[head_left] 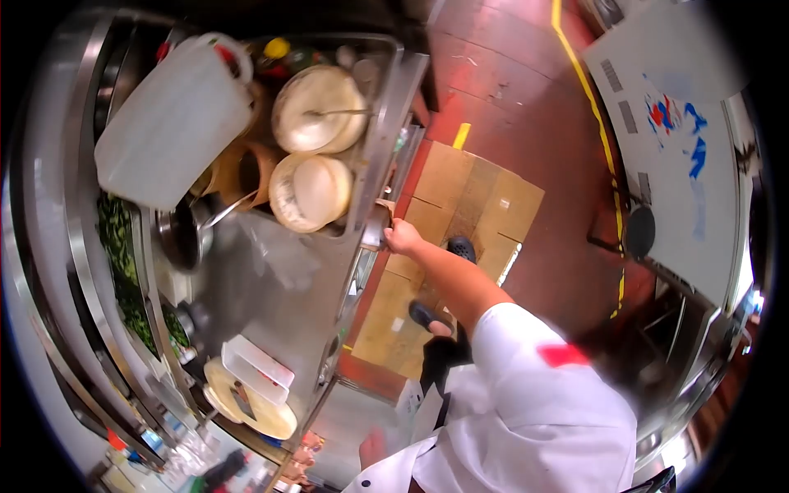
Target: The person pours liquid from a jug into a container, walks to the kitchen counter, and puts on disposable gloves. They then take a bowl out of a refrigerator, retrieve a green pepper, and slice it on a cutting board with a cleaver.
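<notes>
Gripping a metal piece (376,228) beside the counter (255,308)

The right hand (401,236) is clenched around it near frame centre; further progress is unclear. The left hand (371,448), lower centre, is blurred: I cannot tell its grip. 2 round tubs (289,123) stand upper left. Cardboard (436,177) lies centre right on red floor (526,107).

I am in a busy kitchen where food gets made.
I can see a shiny metal worktop (271,279) with round tubs (319,111) and a big white bin (177,123) on it, chopped green leaves (123,263) beside it, and a red floor (526,74) with a yellow line (593,99).
</notes>
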A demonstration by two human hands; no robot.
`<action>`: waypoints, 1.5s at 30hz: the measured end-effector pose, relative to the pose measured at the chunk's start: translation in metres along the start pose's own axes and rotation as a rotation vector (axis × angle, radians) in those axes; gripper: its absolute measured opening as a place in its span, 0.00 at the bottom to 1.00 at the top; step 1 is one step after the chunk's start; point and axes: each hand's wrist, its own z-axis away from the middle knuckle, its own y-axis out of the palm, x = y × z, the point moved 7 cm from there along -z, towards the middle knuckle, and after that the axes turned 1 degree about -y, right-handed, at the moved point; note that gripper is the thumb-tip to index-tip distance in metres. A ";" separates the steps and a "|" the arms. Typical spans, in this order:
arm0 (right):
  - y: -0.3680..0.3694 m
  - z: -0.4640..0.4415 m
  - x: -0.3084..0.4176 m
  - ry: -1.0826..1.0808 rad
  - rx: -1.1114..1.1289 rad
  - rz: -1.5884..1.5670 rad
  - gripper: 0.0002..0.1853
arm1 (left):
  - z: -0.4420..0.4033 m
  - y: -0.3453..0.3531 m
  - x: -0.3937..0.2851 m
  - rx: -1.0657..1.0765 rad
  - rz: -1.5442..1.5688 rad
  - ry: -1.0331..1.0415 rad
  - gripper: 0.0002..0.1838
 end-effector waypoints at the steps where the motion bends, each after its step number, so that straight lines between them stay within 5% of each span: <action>1: 0.010 0.000 0.018 -0.001 0.065 -0.144 0.15 | 0.004 0.003 0.008 -0.002 0.046 -0.032 0.24; 4: 0.050 -0.011 0.038 0.021 0.276 -0.453 0.17 | 0.022 0.009 0.033 0.131 0.162 -0.074 0.21; 6: 0.088 -0.045 -0.009 -0.137 0.221 -0.083 0.16 | 0.029 0.014 0.047 0.121 0.251 -0.112 0.22; 7: 0.089 -0.040 -0.039 0.005 0.129 -0.163 0.16 | 0.034 0.016 0.055 0.094 0.308 -0.134 0.23; 12: 0.103 0.074 -0.116 -0.794 0.365 1.087 0.28 | 0.057 0.029 0.112 0.001 0.603 -0.105 0.24; 13: 0.087 0.117 -0.092 -0.023 0.542 0.727 0.23 | 0.055 0.032 0.134 -0.030 0.564 -0.078 0.23; 14: 0.102 0.150 -0.102 -0.171 0.533 0.817 0.22 | 0.051 0.036 0.156 -0.058 0.519 -0.051 0.21; 16: 0.133 0.253 -0.059 -0.279 0.873 0.692 0.18 | 0.054 0.040 0.190 -0.096 0.475 -0.047 0.20; 17: 0.151 0.304 -0.050 -0.036 1.062 0.046 0.11 | 0.053 0.034 0.202 -0.107 0.478 -0.066 0.20; 19: 0.200 0.403 -0.010 -0.231 1.397 0.213 0.17 | 0.055 0.015 0.220 -0.153 0.483 -0.055 0.20; 22: 0.259 0.525 0.007 -0.517 1.506 0.486 0.29 | 0.078 -0.027 0.250 -0.245 0.476 0.018 0.19; 25: 0.330 0.630 0.063 -0.882 1.747 0.642 0.25 | 0.097 -0.069 0.317 -0.361 0.490 0.113 0.16; 28: 0.412 0.650 -0.020 -0.849 1.776 1.077 0.23 | 0.130 -0.094 0.413 -0.579 0.649 0.179 0.13; 29: 0.429 0.673 0.007 -0.755 1.799 0.904 0.24 | 0.134 -0.100 0.455 -0.637 0.710 0.163 0.11; 32: 0.492 0.708 0.005 -0.921 1.702 0.995 0.23 | 0.153 -0.122 0.544 -0.708 0.781 0.066 0.10; 36: 0.577 0.759 0.051 -0.807 1.568 1.084 0.22 | 0.147 -0.150 0.638 -0.811 0.829 0.097 0.08; 39: 0.668 0.773 0.070 -0.767 1.589 0.968 0.19 | 0.126 -0.189 0.716 -0.940 0.856 0.066 0.08; 43: 0.832 0.805 0.080 -0.216 1.564 0.457 0.12 | 0.124 -0.279 0.822 -1.195 0.825 -0.045 0.08; 45: 0.924 0.858 0.094 -0.183 1.568 0.444 0.11 | 0.132 -0.316 0.879 -1.290 0.884 -0.136 0.08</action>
